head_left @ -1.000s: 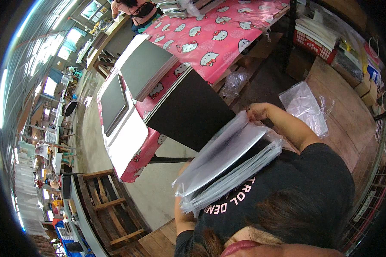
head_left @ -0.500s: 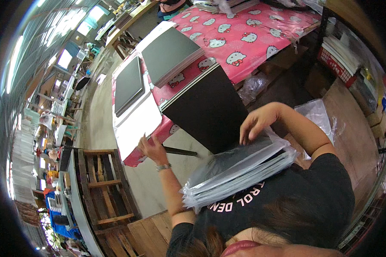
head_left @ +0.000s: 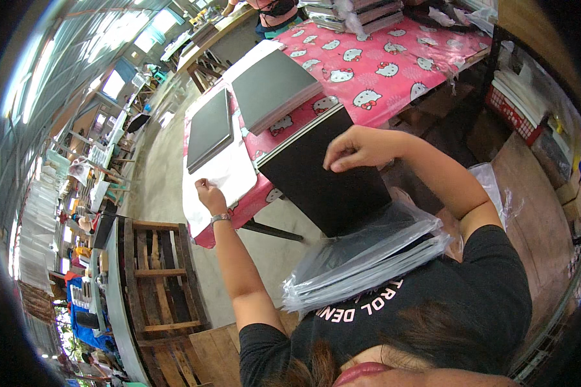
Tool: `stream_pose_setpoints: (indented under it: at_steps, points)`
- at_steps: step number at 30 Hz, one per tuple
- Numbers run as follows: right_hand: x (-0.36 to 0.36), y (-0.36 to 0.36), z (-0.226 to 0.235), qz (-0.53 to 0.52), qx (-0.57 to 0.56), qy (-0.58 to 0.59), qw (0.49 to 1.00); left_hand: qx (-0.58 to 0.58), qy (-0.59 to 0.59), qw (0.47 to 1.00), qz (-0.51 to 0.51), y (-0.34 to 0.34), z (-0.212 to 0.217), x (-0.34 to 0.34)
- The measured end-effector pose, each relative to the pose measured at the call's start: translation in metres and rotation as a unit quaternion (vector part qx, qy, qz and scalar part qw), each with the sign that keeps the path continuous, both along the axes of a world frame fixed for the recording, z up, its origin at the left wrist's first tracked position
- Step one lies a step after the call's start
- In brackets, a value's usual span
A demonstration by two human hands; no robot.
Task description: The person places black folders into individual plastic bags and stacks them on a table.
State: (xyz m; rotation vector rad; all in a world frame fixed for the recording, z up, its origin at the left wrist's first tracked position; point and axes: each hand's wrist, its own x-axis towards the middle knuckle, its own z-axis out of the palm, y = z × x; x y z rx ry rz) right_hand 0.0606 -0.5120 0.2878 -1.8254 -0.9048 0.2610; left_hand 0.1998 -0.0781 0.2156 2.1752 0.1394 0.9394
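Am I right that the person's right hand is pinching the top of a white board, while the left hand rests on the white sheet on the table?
Not quite. In the head view, the board under the right hand is black, not white. The rest holds: the left hand rests on the white sheet on the table.

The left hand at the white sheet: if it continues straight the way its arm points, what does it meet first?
Probably the dark flat panel on the white sheet, just beyond the left hand. Fisheye depth is unclear, so this is a guess.
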Motion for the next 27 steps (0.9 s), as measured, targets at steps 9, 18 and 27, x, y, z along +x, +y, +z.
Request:
stream_pose_setpoints:
  at_steps: [9, 18, 27]
  points:
    - [-0.025, 0.085, 0.014, -0.067, 0.06, -0.237, 0.967, 0.277, -0.059, 0.933, -0.221, -0.189, 0.102, -0.189]
    - [-0.024, 0.011, 0.037, -0.153, 0.071, -0.094, 0.981, 0.094, 0.212, 0.893, -0.385, -0.083, 0.102, -0.212]
    - [0.02, 0.04, -0.006, -0.335, 0.303, -0.097, 0.887, -0.543, 0.173, 0.714, -0.406, -0.164, 0.021, -0.171]
